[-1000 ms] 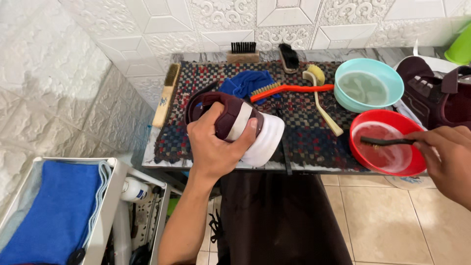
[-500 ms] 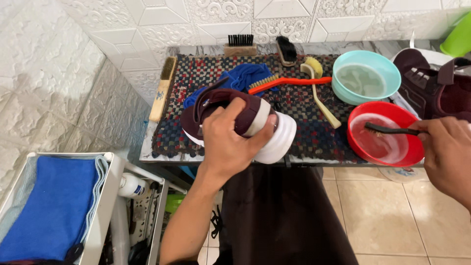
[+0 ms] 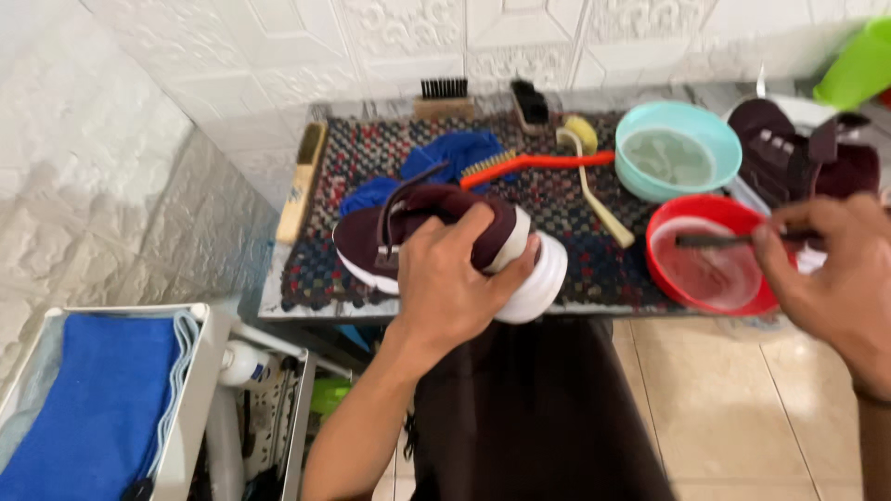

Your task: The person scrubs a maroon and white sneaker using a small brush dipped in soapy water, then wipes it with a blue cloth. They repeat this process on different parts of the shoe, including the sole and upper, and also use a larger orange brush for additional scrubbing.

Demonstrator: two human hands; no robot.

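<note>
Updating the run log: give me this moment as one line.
left hand: holds maroon shoe | right hand: dips dark brush in red bowl

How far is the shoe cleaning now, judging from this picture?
Done: brushes, cloth and two bowls are laid out on the mat. In hand: the left hand grips the maroon shoe, while the right hand holds a dark brush over the red bowl. Left: the brush is not yet on the shoe, and a second shoe waits behind the bowls.
</note>
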